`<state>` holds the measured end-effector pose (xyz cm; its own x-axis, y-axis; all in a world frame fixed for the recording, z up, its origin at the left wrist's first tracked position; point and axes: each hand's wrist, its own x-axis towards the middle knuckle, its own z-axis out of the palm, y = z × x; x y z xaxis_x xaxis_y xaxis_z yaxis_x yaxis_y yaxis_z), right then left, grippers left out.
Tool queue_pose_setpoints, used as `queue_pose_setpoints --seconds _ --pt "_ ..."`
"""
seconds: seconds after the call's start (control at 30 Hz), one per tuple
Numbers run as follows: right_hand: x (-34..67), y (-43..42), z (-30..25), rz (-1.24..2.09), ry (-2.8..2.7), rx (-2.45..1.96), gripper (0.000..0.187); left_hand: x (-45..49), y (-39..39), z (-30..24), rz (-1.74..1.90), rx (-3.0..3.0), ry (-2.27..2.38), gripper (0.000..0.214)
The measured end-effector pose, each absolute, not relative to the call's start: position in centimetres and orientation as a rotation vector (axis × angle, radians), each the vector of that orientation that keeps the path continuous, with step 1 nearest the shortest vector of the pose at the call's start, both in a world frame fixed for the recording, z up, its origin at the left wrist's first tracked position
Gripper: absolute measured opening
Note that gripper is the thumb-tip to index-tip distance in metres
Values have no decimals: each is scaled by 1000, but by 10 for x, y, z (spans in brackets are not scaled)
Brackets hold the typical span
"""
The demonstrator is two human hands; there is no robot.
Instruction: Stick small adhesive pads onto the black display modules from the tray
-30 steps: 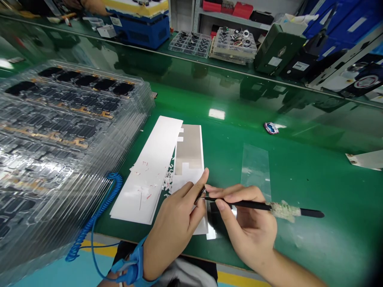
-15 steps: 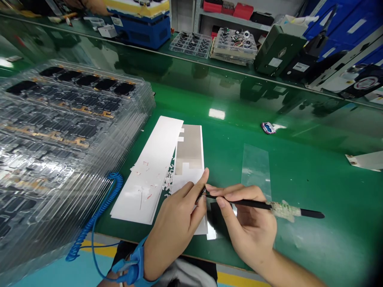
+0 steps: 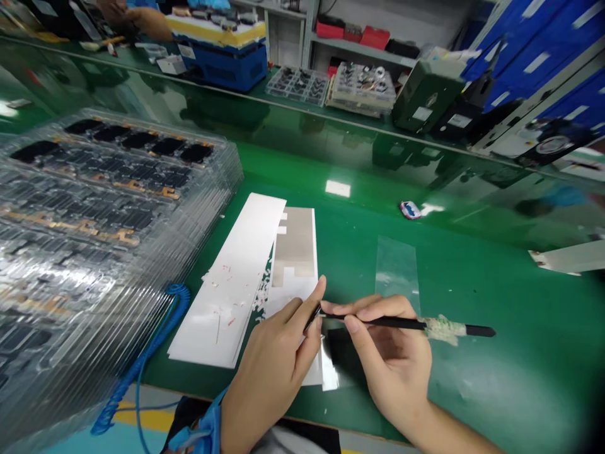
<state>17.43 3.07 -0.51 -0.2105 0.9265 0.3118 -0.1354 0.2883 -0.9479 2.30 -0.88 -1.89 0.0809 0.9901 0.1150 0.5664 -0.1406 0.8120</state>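
Note:
My left hand (image 3: 278, 347), with a blue strap at the wrist, pinches a small dark flat piece (image 3: 312, 317) between thumb and fingers. Most of that piece is hidden by the fingers. Black tweezers (image 3: 401, 323), wrapped in frayed tape towards the back end, lie in the closed fingers of my right hand (image 3: 397, 353). Their tip meets the dark piece at my left fingertips. Beneath the hands is a white sheet bearing grey-beige adhesive film (image 3: 297, 243). Left of it lie white paper strips (image 3: 227, 277) with small scraps on top.
Stacked clear trays (image 3: 189, 208) of dark parts fill the left side. A coiled blue cord (image 3: 137, 359) runs down beside them. A clear film (image 3: 397, 271) lies to the right. Behind, a raised shelf holds a blue box (image 3: 227, 66) and parts trays (image 3: 362, 88). Another person's hand (image 3: 149, 24) shows top left.
The whole view has shifted slightly, with the bench items sitting a little lower and further left. Both hands keep the same grips, and the tweezers' tip stays at the dark piece.

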Motion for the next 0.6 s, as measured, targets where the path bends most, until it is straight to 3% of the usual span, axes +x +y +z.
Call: queue_pose_setpoints --seconds 0.17,0.33,0.47,0.6 --pt "187 46 11 994 -1699 -806 24 17 -12 -23 1073 1685 1499 53" --pt "172 55 20 943 -2080 -883 9 8 0 -32 1073 1697 1352 49" --pt "154 89 18 867 -2124 -936 17 2 9 -18 1002 1691 1381 51" --pt "165 173 20 636 -2021 -1275 24 -3 0 12 1091 1947 1403 59"
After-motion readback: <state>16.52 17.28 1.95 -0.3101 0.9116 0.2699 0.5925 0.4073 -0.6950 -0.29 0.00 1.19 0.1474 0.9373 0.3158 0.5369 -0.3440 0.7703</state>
